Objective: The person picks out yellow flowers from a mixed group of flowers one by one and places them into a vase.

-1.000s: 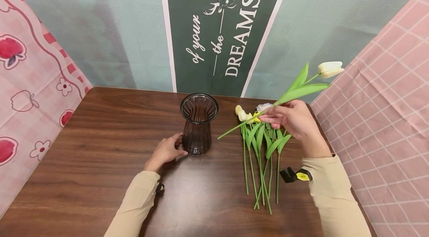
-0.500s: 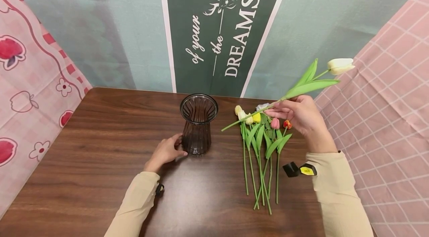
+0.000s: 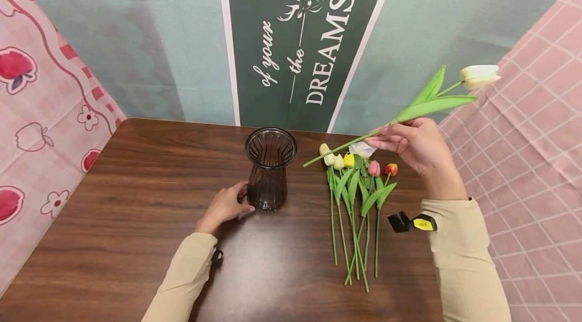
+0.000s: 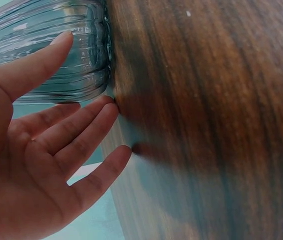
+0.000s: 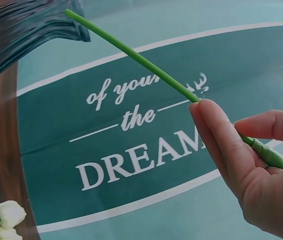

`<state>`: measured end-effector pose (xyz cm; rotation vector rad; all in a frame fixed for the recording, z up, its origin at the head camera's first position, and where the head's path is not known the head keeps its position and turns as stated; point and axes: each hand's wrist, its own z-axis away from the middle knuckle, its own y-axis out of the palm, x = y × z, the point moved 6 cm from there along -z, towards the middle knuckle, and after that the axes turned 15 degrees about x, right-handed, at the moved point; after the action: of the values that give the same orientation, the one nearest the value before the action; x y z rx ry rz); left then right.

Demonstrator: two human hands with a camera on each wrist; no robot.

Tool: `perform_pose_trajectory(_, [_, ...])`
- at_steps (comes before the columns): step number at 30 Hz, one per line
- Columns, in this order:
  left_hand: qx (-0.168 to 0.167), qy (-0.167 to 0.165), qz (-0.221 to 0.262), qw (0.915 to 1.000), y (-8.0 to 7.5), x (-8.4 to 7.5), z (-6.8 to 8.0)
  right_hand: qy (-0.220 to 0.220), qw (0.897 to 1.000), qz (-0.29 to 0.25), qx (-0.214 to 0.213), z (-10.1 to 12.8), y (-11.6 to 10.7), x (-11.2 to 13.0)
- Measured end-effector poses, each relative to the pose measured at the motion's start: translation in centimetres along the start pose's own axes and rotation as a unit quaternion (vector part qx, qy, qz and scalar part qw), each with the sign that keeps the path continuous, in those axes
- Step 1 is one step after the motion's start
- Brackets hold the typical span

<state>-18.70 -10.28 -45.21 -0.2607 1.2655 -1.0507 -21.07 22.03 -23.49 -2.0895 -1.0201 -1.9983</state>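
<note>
A dark, clear ribbed vase [image 3: 268,185] with a flared rim stands upright on the table. My left hand [image 3: 225,204] is low at the vase's left side; in the left wrist view its fingers are fairly straight and spread, with the thumb in front of the vase [image 4: 89,52]. To the right, my right hand [image 3: 423,147] pinches the green stem of a white tulip [image 3: 477,78] above the table. The tulip tilts, its bloom up to the right and its bare stem end pointing toward the vase. In the right wrist view the stem [image 5: 131,52] passes between thumb and fingers.
Several flowers lie on the table right of the vase, among them a yellow tulip [image 3: 348,161], a pink tulip [image 3: 374,168] and a red-orange tulip [image 3: 391,169], stems toward the front. Printed cloth [image 3: 291,109] hangs behind the table [image 3: 136,200], with pink cloths at both sides.
My right hand has moved up and to the right with the white tulip, uncovering the pink and red-orange blooms beneath. The left hand and the vase have stayed in place.
</note>
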Motion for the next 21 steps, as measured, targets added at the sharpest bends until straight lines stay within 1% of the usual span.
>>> perform_pose_trajectory(5, [-0.003, 0.004, -0.002, 1.0000, 0.0, -0.1, 0.0, -0.014, 1.000, -0.020, -0.003, -0.2, 0.5, 1.0])
perform_pose_trajectory(10, [-0.002, 0.005, -0.003, 1.0000, -0.1, -0.1, 0.0, -0.026, 0.999, -0.025, 0.001, -1.0, 1.3, 1.5])
perform_pose_trajectory(13, [-0.002, 0.005, -0.005, 1.0000, 0.0, 0.0, 0.0, -0.021, 0.999, -0.024, -0.005, -1.4, 1.6, 1.1])
perform_pose_trajectory(18, [-0.001, 0.006, -0.005, 1.0000, 0.0, 0.0, 0.0, -0.005, 1.000, 0.004, -0.027, -2.1, 1.8, 0.1])
perform_pose_trajectory(21, [0.000, 0.007, -0.002, 1.0000, 0.0, -0.1, 0.0, 0.003, 0.999, 0.012, -0.031, -2.4, 2.0, -0.5])
